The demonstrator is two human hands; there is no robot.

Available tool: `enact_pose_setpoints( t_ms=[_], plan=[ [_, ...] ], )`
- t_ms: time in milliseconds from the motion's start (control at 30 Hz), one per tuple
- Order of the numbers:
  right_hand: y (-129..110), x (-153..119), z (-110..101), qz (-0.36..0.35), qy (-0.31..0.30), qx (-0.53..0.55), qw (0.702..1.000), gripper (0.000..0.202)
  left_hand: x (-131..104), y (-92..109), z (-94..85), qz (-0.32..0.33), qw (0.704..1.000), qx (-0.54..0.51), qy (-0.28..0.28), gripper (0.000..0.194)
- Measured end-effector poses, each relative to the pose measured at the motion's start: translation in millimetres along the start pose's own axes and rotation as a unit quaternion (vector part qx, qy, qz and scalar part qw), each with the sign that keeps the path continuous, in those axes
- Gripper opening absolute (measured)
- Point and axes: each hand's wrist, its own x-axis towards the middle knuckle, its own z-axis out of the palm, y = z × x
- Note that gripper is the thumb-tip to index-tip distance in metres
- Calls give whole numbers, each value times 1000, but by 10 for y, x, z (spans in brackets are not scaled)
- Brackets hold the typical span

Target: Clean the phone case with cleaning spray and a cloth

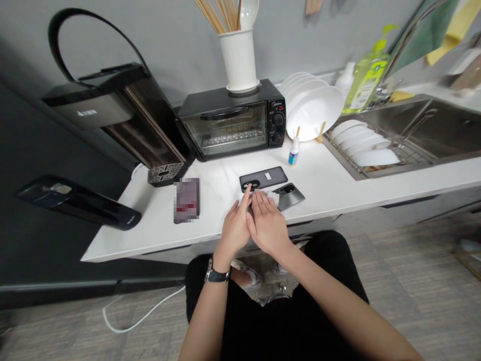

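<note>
My right hand lies with its fingers flat and close together over a crumpled white wipe. Touching it on the left is my left hand, its index finger stretched out and the other fingers partly hidden. A grey phone with a dark camera block pokes out to the right of the wipe; its near-left part is covered. Just beyond my fingertips a black phone case with a small white label rests on the counter. Farther back stands a small white spray bottle with a blue label.
The white counter holds a blurred-out dark item at left, a black drink machine, and a toaster oven with a utensil holder on top. Plates, a soap bottle and a sink are right.
</note>
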Motion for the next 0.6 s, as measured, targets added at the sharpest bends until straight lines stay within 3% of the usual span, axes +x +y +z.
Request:
enact_pose_setpoints(
  t_ms=[100, 233, 333, 467, 533, 600],
  plan=[
    [-37, -158, -102, -40, -28, 30, 998, 57, -13, -3, -5, 3, 1000, 7, -9, 97],
    [291, -384, -339, -90, -55, 47, 993, 52, 13, 33, -6, -10, 1000, 12, -17, 108],
    [673, -405, -480, -50, -35, 6, 998, 51, 41, 52, -2, -23, 1000, 10, -18, 112],
    [1026, -205, -508, 23, 7, -52, 998, 52, 61, 48, 6, -18, 1000, 15, -20, 113],
    [991, -78, -431, 55, 38, -69, 995, 54, 63, 41, 10, -15, 1000, 17, -19, 112],
    [794, 13, -311, 60, 54, -67, 995, 54, 58, 30, 15, -13, 1000, 17, -19, 109]
  ],
)
